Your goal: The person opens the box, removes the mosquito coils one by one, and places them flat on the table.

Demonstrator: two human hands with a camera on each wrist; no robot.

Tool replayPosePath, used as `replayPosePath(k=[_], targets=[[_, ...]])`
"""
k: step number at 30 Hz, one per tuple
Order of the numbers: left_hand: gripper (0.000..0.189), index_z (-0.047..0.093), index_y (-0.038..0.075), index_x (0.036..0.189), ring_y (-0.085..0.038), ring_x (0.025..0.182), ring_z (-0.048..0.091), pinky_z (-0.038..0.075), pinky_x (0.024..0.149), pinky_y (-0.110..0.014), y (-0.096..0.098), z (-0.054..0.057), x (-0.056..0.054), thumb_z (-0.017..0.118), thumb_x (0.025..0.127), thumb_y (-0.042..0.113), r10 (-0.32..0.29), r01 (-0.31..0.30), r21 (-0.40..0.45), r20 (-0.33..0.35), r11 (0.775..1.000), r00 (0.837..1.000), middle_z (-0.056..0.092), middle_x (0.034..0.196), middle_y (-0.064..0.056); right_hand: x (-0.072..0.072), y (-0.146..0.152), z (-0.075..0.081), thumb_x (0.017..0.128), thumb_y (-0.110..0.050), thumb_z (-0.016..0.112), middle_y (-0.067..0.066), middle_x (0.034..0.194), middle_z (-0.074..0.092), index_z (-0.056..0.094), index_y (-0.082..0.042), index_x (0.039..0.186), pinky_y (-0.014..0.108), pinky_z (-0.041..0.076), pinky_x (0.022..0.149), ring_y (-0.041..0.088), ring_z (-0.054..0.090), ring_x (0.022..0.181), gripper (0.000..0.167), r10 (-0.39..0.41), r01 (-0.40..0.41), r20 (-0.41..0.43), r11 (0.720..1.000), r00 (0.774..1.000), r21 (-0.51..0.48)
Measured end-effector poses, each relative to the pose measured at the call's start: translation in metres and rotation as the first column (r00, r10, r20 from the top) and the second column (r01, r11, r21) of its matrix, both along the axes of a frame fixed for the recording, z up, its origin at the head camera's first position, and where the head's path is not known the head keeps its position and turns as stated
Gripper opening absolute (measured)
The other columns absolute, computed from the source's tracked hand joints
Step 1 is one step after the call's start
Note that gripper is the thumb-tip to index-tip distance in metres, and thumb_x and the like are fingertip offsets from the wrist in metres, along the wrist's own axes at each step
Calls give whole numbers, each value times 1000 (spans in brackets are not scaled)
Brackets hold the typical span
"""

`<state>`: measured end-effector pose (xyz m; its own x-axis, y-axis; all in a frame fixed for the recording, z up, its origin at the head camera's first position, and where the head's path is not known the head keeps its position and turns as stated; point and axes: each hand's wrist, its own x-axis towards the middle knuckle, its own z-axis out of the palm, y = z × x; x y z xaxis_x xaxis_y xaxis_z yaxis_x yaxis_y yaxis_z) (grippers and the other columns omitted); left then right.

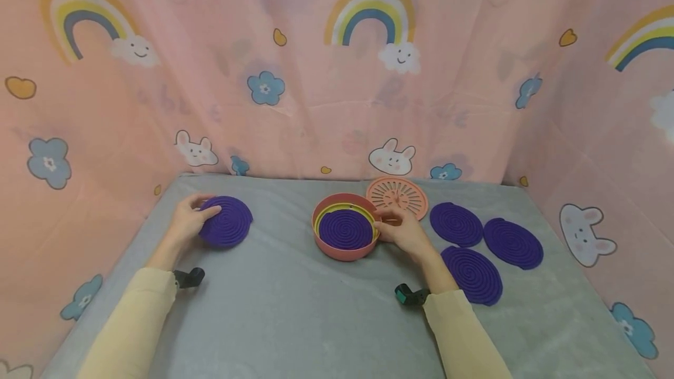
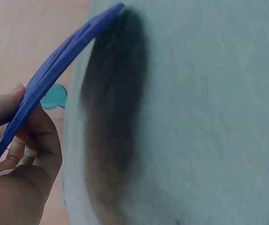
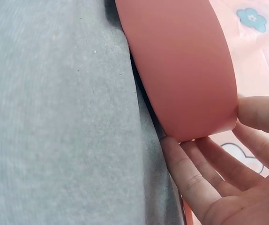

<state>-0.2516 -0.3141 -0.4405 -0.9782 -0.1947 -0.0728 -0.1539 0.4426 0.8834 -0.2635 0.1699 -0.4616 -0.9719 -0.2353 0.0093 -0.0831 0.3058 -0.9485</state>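
My left hand [image 1: 188, 219] pinches a purple mosquito coil [image 1: 231, 222] between thumb and fingers, at the table's left side. In the left wrist view that coil [image 2: 55, 70] is seen edge-on, tilted and raised above the cloth, its shadow below. My right hand [image 1: 404, 230] holds the right side of a round pink mosquito coil box [image 1: 344, 255]. The right wrist view has the thumb at the rim of the box [image 3: 186, 70] and the fingers against its outer wall. Inside the box, within a yellow lining [image 1: 322, 215], lies another purple coil [image 1: 345, 229].
A slotted orange-pink lid [image 1: 416, 195] lies behind the box. To the right are three more purple coils, one at the back [image 1: 456, 224], one farther right [image 1: 513, 243] and one nearer me [image 1: 472, 275]. Printed curtains [image 1: 316, 133] border the grey cloth-covered table [image 1: 295, 320].
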Motion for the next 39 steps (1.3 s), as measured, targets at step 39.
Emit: replayPosePath(k=[39], targets=[[32,64,-5,127,-44,114,61,49,96,-58,35,24,2,61,102,15,-186,103,-381,-187,919,965,66,121,-27,-2,0,-1,98,-13,69,23,136,58,62,1,133,33,57,90,37,57,124,38,-1,1,1,1000,1000,6]])
